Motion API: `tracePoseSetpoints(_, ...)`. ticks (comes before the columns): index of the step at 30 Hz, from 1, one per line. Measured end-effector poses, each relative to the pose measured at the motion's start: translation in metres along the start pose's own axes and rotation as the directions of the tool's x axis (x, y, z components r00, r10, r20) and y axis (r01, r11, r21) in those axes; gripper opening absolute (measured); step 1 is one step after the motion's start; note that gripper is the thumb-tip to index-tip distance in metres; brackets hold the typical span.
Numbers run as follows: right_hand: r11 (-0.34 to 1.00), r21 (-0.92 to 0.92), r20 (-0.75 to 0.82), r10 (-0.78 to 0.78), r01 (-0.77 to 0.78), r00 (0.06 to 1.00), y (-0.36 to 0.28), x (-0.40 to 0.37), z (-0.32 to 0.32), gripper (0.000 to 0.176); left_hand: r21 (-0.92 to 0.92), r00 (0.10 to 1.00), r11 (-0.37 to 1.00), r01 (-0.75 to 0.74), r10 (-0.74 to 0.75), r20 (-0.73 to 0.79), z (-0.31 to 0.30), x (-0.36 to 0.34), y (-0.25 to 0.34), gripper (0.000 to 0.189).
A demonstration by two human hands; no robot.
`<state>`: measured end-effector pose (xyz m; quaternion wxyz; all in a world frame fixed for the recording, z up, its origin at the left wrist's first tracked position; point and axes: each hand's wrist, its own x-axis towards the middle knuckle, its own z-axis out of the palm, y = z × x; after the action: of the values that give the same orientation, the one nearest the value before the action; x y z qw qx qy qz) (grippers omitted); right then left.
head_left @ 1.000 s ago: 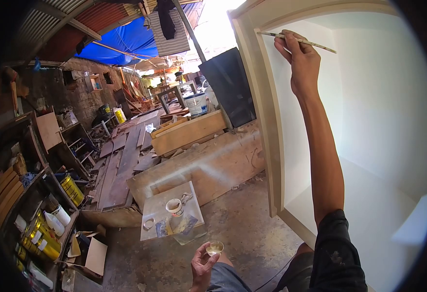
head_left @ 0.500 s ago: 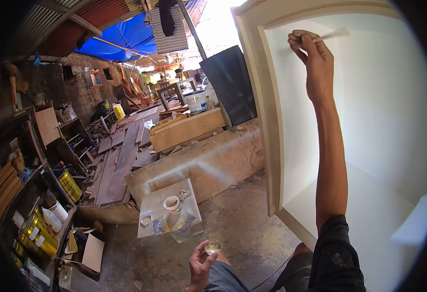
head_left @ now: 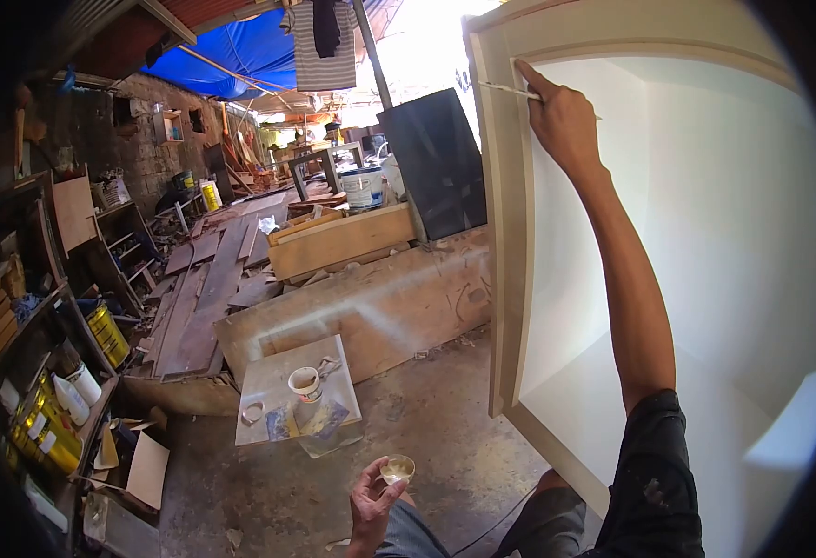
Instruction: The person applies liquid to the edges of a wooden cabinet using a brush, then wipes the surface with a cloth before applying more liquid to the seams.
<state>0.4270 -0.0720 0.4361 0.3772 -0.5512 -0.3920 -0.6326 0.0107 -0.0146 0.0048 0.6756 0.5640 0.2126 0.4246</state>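
Observation:
My right hand (head_left: 564, 126) is raised to the upper left corner of a pale cabinet frame (head_left: 512, 232). Its fingers are closed on a slim paintbrush (head_left: 508, 90), whose light handle sticks out to the left across the frame. The index fingertip rests at the frame's inner edge; the brush's bristle end is mostly hidden behind the hand. Low in the view, my left hand (head_left: 372, 498) grips a small clear cup (head_left: 397, 471) with pale yellowish contents. The cabinet's white interior (head_left: 705, 223) lies behind my right arm.
A low board-topped stand (head_left: 278, 372) holds a white tub (head_left: 305, 383), a tape-like ring and sandpaper-like sheets. Wooden panels (head_left: 361, 316) lean behind it. Shelves with yellow cans (head_left: 50, 432) and an opened carton (head_left: 147, 470) line the left. A cable crosses the floor.
My right hand has moved left and slightly down, from inside the cabinet opening to its left frame edge, turning the brush. My left hand still holds the cup. The view has shifted slightly.

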Motion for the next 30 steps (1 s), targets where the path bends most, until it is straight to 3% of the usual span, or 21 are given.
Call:
tracePoseSetpoints(7,0.999,-0.034,-0.008,0.005,-0.005,1.0,-0.002,0.0,0.008,0.05,-0.028,1.0,0.999,0.016,-0.017,-0.024,-0.006,0.002,0.0,0.054)
tracePoseSetpoints(13,0.991,-0.072,-0.018,-0.113,0.111,0.993,0.006,0.003,0.001,0.05,-0.033,0.999,0.999,0.03,-0.031,-0.018,-0.006,0.004,-0.002,0.054)
tracePoseSetpoints(22,0.982,-0.099,0.035,-0.16,0.163,0.986,0.01,0.004,-0.007,0.051,-0.026,1.0,0.999,0.03,-0.03,0.004,0.0,0.003,-0.003,0.053)
tracePoseSetpoints(25,0.97,-0.028,-0.025,-0.243,0.242,0.97,0.019,0.006,-0.009,0.047,-0.027,1.0,0.999,0.018,-0.018,0.005,0.001,0.002,-0.002,0.053)
tracePoseSetpoints(28,0.998,0.02,0.085,-0.06,0.059,0.995,0.012,0.002,-0.031,0.037,-0.043,1.0,0.999,0.018,-0.018,0.001,0.003,0.0,0.003,0.054)
tracePoseSetpoints(30,0.989,0.117,0.041,0.091,-0.095,0.995,0.004,-0.009,-0.045,0.029,-0.032,1.0,0.999,0.013,-0.013,0.004,0.003,-0.001,0.004,0.054)
